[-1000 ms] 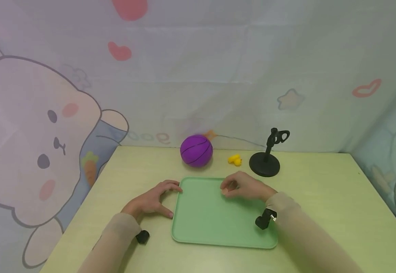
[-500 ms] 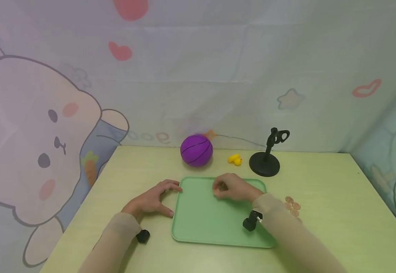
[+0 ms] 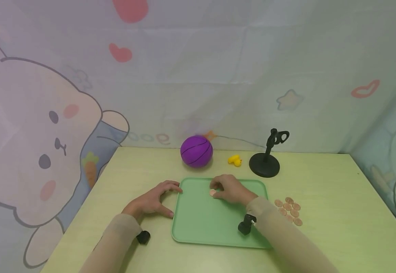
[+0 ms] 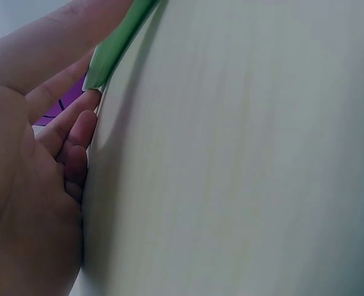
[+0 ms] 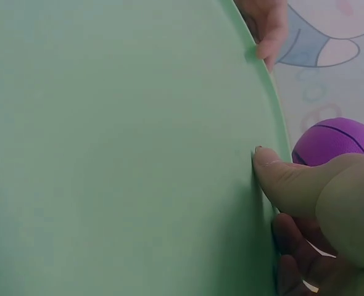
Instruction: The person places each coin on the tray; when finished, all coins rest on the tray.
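Note:
A green tray [image 3: 204,223] lies on the table in the head view. Over its far part, my right hand [image 3: 230,188] pinches a copper-coloured coin [image 3: 212,192] between thumb and curled fingers, low over the tray floor. The right wrist view has the thumb [image 5: 290,182] close to the tray surface, and most of the coin is hidden there. At the left rim rests my left hand [image 3: 155,199], with index finger and thumb spread along the edge. From the left wrist, its fingers [image 4: 77,126] show beside the green rim [image 4: 111,58].
Several copper coins [image 3: 287,207] lie in a cluster right of the tray, near the right sleeve. Behind the tray stand a purple ball [image 3: 196,151], a small yellow toy [image 3: 235,160] and a black stand [image 3: 265,165]. A printed cloth [image 3: 198,68] hangs behind the table.
My right hand has moved left over the tray with the coin, which now shows more fully at the fingertips. The coin cluster has come out from behind the sleeve. My left hand stays put.

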### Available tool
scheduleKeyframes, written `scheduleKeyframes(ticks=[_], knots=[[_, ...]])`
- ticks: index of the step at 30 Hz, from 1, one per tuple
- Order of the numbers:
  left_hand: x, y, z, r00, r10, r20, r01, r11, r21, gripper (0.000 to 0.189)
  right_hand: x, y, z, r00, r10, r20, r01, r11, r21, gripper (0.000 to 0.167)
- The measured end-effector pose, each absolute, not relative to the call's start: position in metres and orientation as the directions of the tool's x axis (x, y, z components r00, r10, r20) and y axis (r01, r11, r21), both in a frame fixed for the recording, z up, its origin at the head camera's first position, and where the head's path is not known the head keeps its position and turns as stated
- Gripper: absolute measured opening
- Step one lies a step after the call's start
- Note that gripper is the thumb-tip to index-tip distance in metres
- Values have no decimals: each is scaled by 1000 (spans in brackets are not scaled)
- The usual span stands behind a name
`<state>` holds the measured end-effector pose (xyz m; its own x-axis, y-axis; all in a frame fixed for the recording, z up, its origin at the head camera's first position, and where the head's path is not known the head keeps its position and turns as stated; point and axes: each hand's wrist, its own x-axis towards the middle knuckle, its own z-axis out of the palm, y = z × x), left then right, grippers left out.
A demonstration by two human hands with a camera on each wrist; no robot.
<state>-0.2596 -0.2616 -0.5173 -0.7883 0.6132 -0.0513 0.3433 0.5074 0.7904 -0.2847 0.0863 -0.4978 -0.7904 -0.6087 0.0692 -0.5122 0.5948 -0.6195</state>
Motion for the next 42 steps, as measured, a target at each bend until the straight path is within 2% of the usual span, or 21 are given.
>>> scheduleKeyframes(ticks=[10, 20, 34, 42], knots=[[-260, -260, -518, -785, 619, -29, 357, 489, 796, 78, -287, 87, -501, -792, -609, 47, -507, 612, -607, 10], [-259, -260, -517, -785, 618, -43, 353, 503, 789, 79, -289, 100, -502, -787, -612, 75, -524, 601, -603, 30], [-260, -262, -518, -786, 617, -43, 349, 501, 792, 78, -278, 148, -489, -804, -586, 101, -509, 589, -627, 22], [-259, -261, -517, -785, 618, -44, 350, 502, 791, 77, -275, 178, -489, -807, -582, 105, -502, 580, -642, 24]])
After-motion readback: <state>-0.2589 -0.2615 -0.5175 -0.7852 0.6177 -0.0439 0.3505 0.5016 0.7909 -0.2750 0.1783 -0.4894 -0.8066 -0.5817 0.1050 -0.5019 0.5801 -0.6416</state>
